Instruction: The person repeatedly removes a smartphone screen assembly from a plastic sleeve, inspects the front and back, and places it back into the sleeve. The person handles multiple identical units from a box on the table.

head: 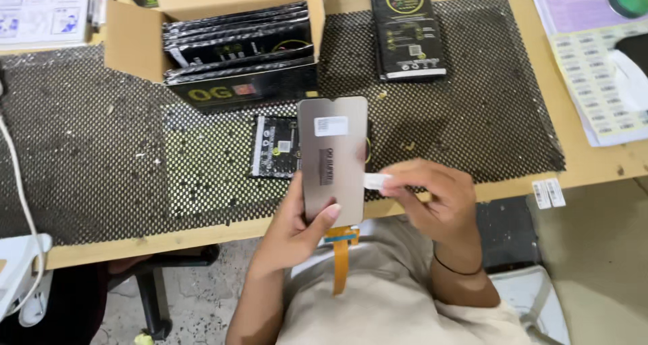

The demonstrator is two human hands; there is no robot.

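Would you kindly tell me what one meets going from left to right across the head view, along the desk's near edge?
White cable → left hand → grey phone display panel → small white sticker → right hand → two loose labels.

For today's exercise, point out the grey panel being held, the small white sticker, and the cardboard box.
grey panel (333,157), head view, middle of its back.
white sticker (375,181), head view, its free end.
cardboard box (128,41), head view, left wall.

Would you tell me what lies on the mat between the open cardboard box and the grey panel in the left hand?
A small black packet lies there on the mesh mat, seen from the head view.
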